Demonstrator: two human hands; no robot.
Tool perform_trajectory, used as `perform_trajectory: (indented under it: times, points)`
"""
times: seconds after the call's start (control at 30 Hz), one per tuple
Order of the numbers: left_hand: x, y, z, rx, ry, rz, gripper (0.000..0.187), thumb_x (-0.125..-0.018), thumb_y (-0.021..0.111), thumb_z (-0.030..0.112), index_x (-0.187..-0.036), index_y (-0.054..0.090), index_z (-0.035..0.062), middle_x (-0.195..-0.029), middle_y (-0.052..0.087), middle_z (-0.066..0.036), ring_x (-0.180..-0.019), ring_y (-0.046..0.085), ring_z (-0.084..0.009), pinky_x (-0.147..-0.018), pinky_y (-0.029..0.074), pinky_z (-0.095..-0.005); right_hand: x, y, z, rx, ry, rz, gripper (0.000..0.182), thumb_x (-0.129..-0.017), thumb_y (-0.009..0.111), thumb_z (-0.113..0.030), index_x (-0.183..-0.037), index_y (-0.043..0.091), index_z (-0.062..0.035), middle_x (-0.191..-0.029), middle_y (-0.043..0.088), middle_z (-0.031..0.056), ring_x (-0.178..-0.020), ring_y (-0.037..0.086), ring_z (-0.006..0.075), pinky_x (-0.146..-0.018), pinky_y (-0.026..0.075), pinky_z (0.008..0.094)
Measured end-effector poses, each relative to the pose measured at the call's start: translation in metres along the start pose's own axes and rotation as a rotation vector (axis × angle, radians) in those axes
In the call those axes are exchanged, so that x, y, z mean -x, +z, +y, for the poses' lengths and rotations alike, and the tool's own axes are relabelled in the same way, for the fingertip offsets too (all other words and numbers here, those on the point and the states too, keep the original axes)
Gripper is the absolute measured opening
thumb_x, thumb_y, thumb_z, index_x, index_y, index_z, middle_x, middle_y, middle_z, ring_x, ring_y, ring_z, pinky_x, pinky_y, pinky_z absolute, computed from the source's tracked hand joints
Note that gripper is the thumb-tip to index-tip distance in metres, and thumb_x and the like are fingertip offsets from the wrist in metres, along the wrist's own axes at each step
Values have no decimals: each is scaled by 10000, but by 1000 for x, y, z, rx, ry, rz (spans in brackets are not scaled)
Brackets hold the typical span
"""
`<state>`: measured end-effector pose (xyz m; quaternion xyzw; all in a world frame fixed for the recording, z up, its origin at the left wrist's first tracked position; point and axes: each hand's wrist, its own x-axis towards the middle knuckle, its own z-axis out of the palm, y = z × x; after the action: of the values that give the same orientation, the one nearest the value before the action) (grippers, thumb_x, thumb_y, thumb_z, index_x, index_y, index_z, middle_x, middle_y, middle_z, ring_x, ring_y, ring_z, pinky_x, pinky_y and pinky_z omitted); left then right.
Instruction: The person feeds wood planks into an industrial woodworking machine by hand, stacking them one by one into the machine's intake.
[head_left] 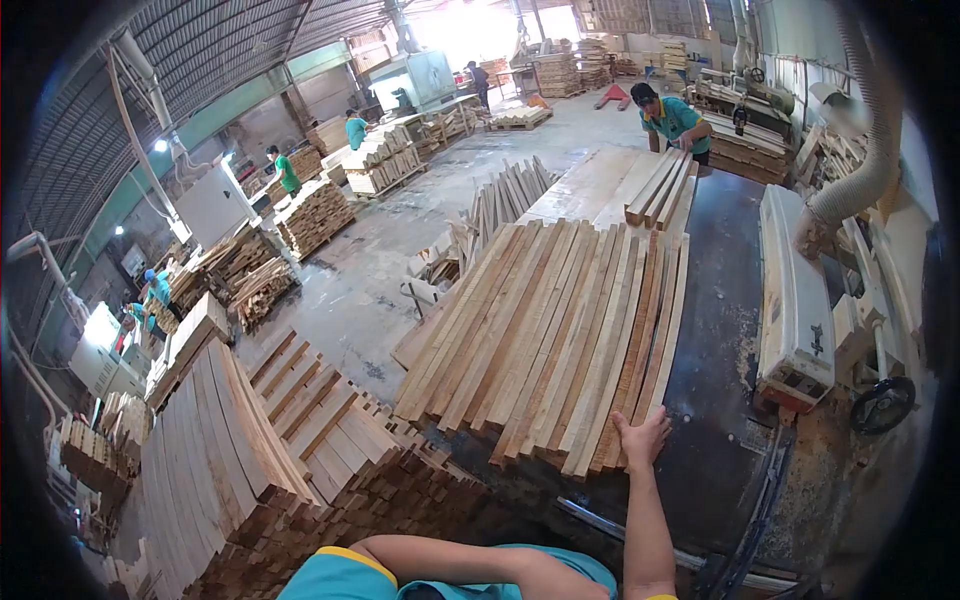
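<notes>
My right hand (642, 438) is at the near end of the rightmost wooden strip (668, 335), thumb on its left side and fingers on its right. Beside it lies a wide layer of long wooden strips (545, 325), side by side with uneven near ends. One reddish-brown strip (638, 350) runs close to my thumb. My left forearm (450, 562) crosses in front of my body at the bottom of the head view; my left hand is hidden there.
A dark machine table (715, 330) extends right of the strips, beside a long pale housing (795, 300) and a black handwheel (883, 405). A co-worker (675, 122) handles strips at the far end. Stacked boards (215, 440) stand on my left. A ribbed hose (880, 150) hangs right.
</notes>
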<state>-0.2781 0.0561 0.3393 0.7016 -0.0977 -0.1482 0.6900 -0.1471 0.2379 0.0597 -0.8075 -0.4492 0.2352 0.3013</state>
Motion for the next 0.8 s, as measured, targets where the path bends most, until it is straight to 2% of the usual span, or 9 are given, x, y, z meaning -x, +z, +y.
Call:
perform_trajectory:
  times: [0.17, 0.27, 0.33, 0.43, 0.53, 0.6, 0.7, 0.73, 0.8]
  points:
    - [-2, 10, -2, 44, 14, 95, 411, -889, 654, 181, -1148, 615, -136, -1015, 683, -251, -918, 621, -314, -818, 484, -431, 3, -9, -8, -14, 26, -34, 1192, -676, 905, -518, -1525, 274, 33, -1538, 337, 320, -1456, 298, 464, -1190, 299, 533]
    - [-2, 12, -1, 78, 111, 163, 395, -846, 665, 147, -1126, 623, -130, -1005, 682, -257, -904, 621, -311, -811, 485, -427, 0, -2, -4, 2, 30, -26, 1188, -682, 903, -515, -1527, 270, 29, -1543, 328, 323, -1464, 285, 473, -1201, 289, 533]
    - [-2, 12, 2, 198, 187, 127, 328, -825, 674, 128, -1030, 633, -125, -920, 674, -228, -831, 601, -285, -760, 479, -428, 0, -1, -3, 16, 25, -1, 1186, -684, 902, -513, -1529, 268, 27, -1544, 325, 323, -1464, 282, 477, -1205, 286, 532]
    - [-3, 13, -12, 149, 195, 66, 263, -817, 688, 113, -932, 626, -115, -818, 649, -174, -757, 561, -245, -700, 464, -412, -1, -4, -2, 7, 25, -61, 1237, -691, 889, -555, -1555, 222, 27, -1573, 269, 339, -1488, 235, 480, -1218, 271, 542]
    - [-4, 17, -16, 166, 211, 59, 262, -831, 687, 124, -921, 616, -111, -806, 635, -170, -749, 548, -243, -692, 457, -411, 0, -2, -2, 7, 34, -56, 1236, -691, 887, -559, -1555, 225, 27, -1571, 276, 337, -1491, 237, 470, -1222, 267, 538]
    - [-4, 19, -19, 185, 225, 55, 263, -844, 686, 135, -911, 606, -107, -794, 620, -166, -742, 535, -242, -684, 449, -410, 1, 0, -1, 26, 8, -6, 1163, -693, 887, -536, -1517, 292, 30, -1517, 350, 329, -1448, 298, 484, -1188, 306, 542]
    - [-5, 23, -21, 213, 245, 51, 270, -864, 684, 152, -894, 590, -100, -777, 598, -160, -731, 515, -240, -672, 438, -408, 3, 0, -1, 19, -16, 19, 1162, -691, 888, -535, -1516, 295, 28, -1497, 370, 325, -1420, 332, 480, -1169, 326, 547]
    - [-6, 25, -21, 221, 252, 50, 274, -871, 684, 157, -889, 585, -98, -771, 590, -158, -728, 509, -239, -668, 434, -408, 3, -2, -2, 18, -18, 19, 1162, -691, 888, -535, -1516, 295, 28, -1497, 370, 325, -1420, 332, 480, -1169, 326, 547]
    - [-6, 26, -22, 238, 264, 49, 283, -885, 683, 168, -878, 575, -94, -759, 576, -154, -720, 496, -238, -660, 427, -407, 3, -6, -4, 15, 37, -69, 1229, -694, 885, -559, -1553, 231, 28, -1573, 271, 337, -1485, 248, 473, -1208, 295, 533]
